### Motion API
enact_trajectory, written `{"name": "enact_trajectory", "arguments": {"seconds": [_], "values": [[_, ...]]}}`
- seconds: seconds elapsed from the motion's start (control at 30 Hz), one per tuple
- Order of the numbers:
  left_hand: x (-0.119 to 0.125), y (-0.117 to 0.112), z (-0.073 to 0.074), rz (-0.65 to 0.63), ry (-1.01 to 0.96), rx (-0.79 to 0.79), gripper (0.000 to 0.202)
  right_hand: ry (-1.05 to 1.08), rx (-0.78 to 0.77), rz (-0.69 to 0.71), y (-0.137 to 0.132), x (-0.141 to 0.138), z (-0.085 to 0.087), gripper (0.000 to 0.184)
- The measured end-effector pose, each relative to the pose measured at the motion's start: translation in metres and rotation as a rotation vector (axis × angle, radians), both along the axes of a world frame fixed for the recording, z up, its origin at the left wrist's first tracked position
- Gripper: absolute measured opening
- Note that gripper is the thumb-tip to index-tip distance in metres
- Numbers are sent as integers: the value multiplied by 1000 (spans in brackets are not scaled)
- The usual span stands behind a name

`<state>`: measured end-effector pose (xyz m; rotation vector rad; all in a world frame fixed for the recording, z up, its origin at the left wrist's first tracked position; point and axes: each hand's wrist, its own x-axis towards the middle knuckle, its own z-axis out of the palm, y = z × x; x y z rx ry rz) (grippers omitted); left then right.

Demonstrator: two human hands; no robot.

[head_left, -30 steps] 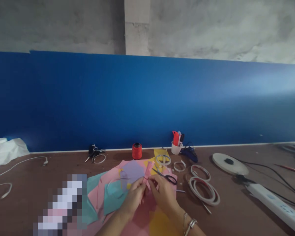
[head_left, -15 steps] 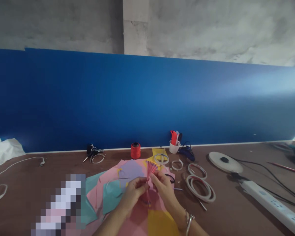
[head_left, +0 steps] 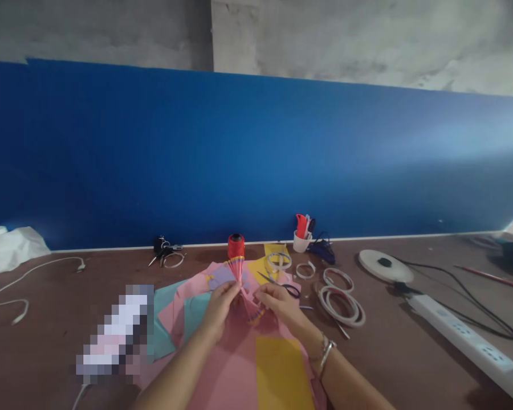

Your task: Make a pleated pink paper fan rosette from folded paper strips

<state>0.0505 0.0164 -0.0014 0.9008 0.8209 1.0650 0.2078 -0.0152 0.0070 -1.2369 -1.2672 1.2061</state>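
My left hand (head_left: 222, 302) partly hides the pinched middle of the pleated pink paper fan (head_left: 236, 270); whether my right hand (head_left: 277, 302) grips anything is too small to tell. The right edge cuts off the long white plastic power strip (head_left: 465, 335). Pixelation obscures a pale oblong object (head_left: 115, 327).

Pleated pink paper fan (head_left: 236, 270), lower centre of frame. Gathered narrow at the waist, both ends flared, bow-tie shape. Purple and yellow bands along the flared edges. Tilted, top leaning left, bottom flare lower right.
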Motion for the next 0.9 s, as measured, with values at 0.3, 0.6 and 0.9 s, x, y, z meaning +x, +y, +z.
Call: {"name": "enact_trajectory", "arguments": {"seconds": [0.3,0.6,0.9], "values": [[-8,9,-1,107,112,49,36,-395,216,32,0,2,-5,19],[-14,11,3,21,282,59,34,-803,426,-12,-4,2,-3,24],[-27,8,16,-297,403,50,31,-878,567,-67,-2,15,5,18]]}}
